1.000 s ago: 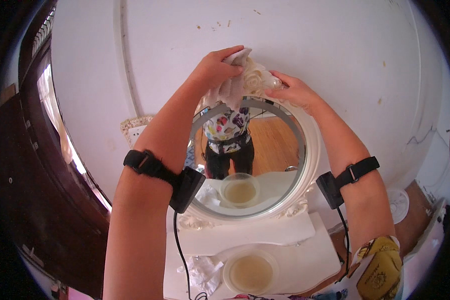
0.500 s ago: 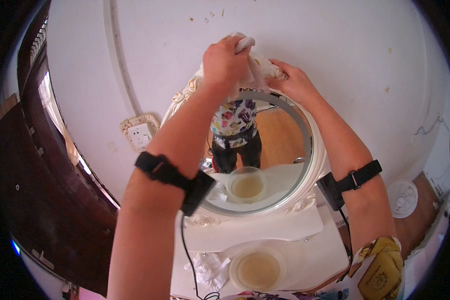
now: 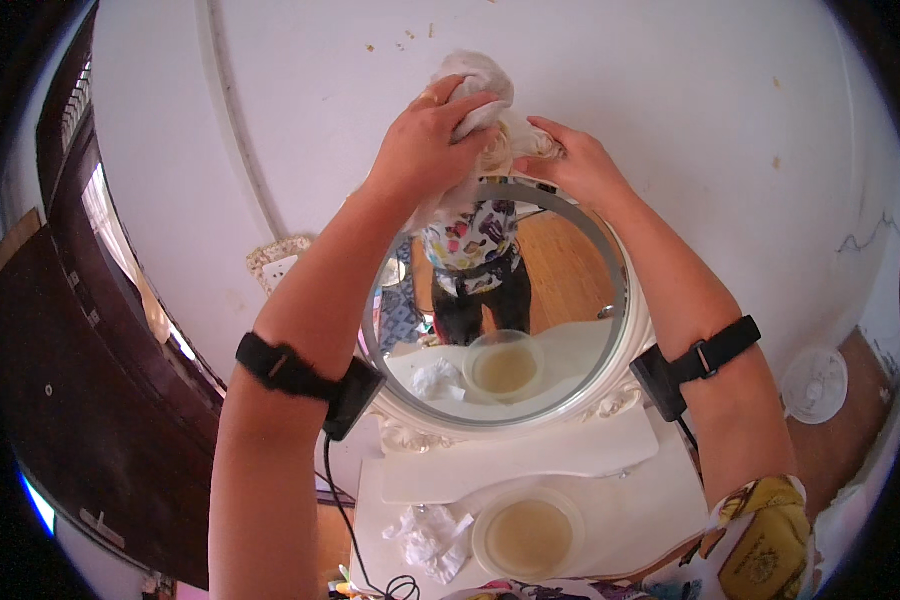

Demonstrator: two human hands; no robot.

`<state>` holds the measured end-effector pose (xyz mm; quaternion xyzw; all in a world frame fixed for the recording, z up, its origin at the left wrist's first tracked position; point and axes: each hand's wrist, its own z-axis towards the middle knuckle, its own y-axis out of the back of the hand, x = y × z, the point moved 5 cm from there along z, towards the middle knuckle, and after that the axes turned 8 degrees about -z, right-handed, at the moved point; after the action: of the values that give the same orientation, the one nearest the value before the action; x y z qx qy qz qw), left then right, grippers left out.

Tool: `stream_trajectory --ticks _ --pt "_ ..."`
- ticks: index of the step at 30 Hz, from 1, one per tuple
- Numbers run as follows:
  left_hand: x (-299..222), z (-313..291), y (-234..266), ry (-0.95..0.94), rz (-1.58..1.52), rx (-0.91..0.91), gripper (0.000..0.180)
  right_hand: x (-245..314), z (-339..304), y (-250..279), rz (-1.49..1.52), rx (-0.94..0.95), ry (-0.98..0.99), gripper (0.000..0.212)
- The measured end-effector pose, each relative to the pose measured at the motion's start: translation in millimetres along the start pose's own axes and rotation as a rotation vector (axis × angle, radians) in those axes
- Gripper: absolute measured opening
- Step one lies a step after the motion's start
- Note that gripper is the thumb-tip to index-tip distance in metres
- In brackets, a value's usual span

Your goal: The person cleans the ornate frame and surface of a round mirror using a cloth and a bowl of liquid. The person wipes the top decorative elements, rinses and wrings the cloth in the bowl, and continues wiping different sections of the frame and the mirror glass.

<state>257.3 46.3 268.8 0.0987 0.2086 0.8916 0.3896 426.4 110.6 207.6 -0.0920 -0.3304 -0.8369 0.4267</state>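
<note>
A round mirror (image 3: 560,290) in a white carved frame (image 3: 638,330) stands on a white dressing table against the wall. My left hand (image 3: 425,145) grips a damp-looking white cloth (image 3: 482,75) at the crest of the frame, left of its carved roses (image 3: 497,150). Part of the cloth hangs below that hand, over the frame's upper left. On the crest's right side my right hand (image 3: 582,165) holds the carved edge, fingers curled over it. Its fingertips are partly behind the carving.
A bowl of cloudy brownish water (image 3: 530,535) and a crumpled white cloth (image 3: 430,540) lie on the dressing table (image 3: 660,490). A wall socket (image 3: 278,268) is left of the mirror. A white fan (image 3: 815,385) stands low at the right. A dark door (image 3: 110,400) fills the left side.
My left hand has shifted slightly left and down, and the cloth now bulges above its fingers. More of the frame's roses show. My right hand keeps its hold on the crest.
</note>
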Motion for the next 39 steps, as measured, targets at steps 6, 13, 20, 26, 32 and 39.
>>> stream_trajectory --ticks 6,13,20,26,32,39 --pt "-15 52 -32 0.045 0.399 0.401 0.037 4 -3 3 -0.11 0.014 0.003 0.069" --pt "-26 31 -61 -0.19 0.78 0.355 0.027 4 1 8 -0.257 0.029 -0.031 0.071" --pt "-45 8 -40 -0.455 0.732 0.203 0.026 4 0 5 -0.236 0.048 -0.025 0.072" --pt "-43 31 -40 -0.238 0.737 0.304 0.029 12 -8 10 -0.174 0.004 -0.02 0.069" --pt "-34 48 -8 0.039 0.298 0.339 0.026 3 -7 7 -0.145 -0.008 -0.004 0.069" --pt "-16 81 -14 0.12 0.113 0.403 0.046 10 -6 6 -0.273 -0.101 0.047 0.069"
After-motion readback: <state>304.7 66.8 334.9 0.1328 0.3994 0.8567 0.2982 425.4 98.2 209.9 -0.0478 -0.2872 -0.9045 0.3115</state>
